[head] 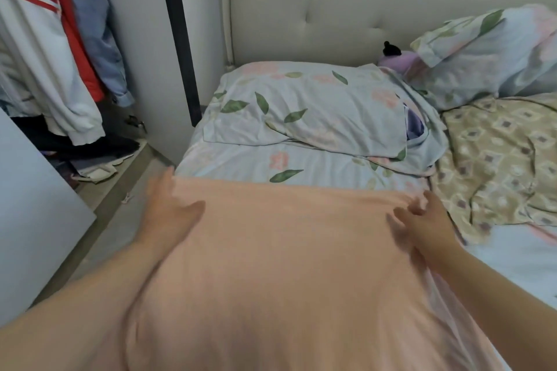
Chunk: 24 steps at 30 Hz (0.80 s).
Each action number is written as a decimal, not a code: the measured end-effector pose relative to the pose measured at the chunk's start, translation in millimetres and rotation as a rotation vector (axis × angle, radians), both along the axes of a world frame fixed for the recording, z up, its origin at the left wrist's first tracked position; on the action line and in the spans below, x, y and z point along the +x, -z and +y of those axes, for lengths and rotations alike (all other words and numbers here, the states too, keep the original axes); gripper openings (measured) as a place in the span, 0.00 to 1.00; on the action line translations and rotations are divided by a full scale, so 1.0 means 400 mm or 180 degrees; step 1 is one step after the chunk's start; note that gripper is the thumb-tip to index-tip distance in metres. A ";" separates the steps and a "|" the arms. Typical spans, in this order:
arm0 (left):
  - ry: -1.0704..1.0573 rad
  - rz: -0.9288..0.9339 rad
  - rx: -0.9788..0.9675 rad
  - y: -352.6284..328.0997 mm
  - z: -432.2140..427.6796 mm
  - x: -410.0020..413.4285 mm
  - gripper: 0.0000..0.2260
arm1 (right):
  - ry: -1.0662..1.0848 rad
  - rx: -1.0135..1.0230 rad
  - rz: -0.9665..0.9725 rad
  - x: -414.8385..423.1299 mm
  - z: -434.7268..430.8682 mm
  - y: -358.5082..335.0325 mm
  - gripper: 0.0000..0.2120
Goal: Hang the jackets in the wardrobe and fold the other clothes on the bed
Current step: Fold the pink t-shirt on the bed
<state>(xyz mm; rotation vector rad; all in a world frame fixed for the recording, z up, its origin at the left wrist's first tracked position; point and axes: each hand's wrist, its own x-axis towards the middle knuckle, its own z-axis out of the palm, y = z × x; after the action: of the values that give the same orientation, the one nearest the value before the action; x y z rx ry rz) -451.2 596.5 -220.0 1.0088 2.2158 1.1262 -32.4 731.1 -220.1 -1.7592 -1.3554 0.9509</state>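
Wardrobe [141, 39]: stands open, up and to the left of the peach garment, so the rail is within reach from the bedside.
Hanging jackets [45, 75]: a white one with red stripes, a red one and a blue one hang inside the wardrobe, well left of the peach garment. That half of the task looks at least partly done.
Left hand [168, 214]: released. It lies flat with straight fingers on the peach garment's far-left corner, thumb splayed onto the cloth, probably to pin and smooth that corner.
Peach garment [286, 265]: the task's thing. It is spread wide and flat on the bed [316, 163] right in front of the person, with its far edge drawn into a straight line between the two hands. It seems laid out this way so that a fold will come out even. What kind of garment it is cannot be told.
Leaf-print pillow [301, 111]: lies just beyond the peach garment's far edge, against the headboard [331, 9] and clear of the folding space.
Right hand [428, 226]: blurred. It rests on the peach garment's far-right corner with fingers spread and lightly bent and the thumb held apart, so it seems to press, not pinch.
Patterned blanket [497, 159]: lies crumpled to the right of the peach garment, beside it and not on it.
Second pillow [497, 51]: leans on the headboard, far right of the peach garment.
Step judged: flattening before the first fold.
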 end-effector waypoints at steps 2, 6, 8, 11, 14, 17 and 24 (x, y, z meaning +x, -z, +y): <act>0.0721 0.1235 -0.0305 0.036 -0.026 0.042 0.38 | -0.0761 0.0703 -0.1550 -0.010 -0.052 0.037 0.33; 0.1937 0.2391 -0.1249 0.084 -0.053 0.120 0.46 | -0.2127 0.0408 -0.3417 -0.029 -0.095 0.066 0.35; 0.1944 0.2393 -0.1350 0.114 -0.060 0.128 0.48 | -0.2169 0.0229 -0.3356 -0.024 -0.082 0.067 0.37; 0.1836 0.2479 -0.1340 0.128 -0.059 0.126 0.48 | -0.2139 0.0331 -0.3174 -0.021 -0.078 0.062 0.38; 0.1859 0.2503 -0.1397 0.126 -0.061 0.123 0.47 | -0.1794 0.0507 -0.2736 -0.031 -0.102 0.048 0.30; 0.1853 0.2584 -0.1588 0.116 -0.066 0.131 0.44 | -0.0703 0.0589 -0.1830 -0.010 -0.170 0.014 0.21; 0.1918 0.2164 -0.0446 0.024 0.021 0.401 0.27 | -0.0123 -0.1065 -0.1822 0.108 -0.397 0.004 0.33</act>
<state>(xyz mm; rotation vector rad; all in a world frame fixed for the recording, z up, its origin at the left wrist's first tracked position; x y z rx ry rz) -290.8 604.8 -229.5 2.0318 2.1391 0.3754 10.8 572.3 -221.8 -2.3938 -1.6497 0.7509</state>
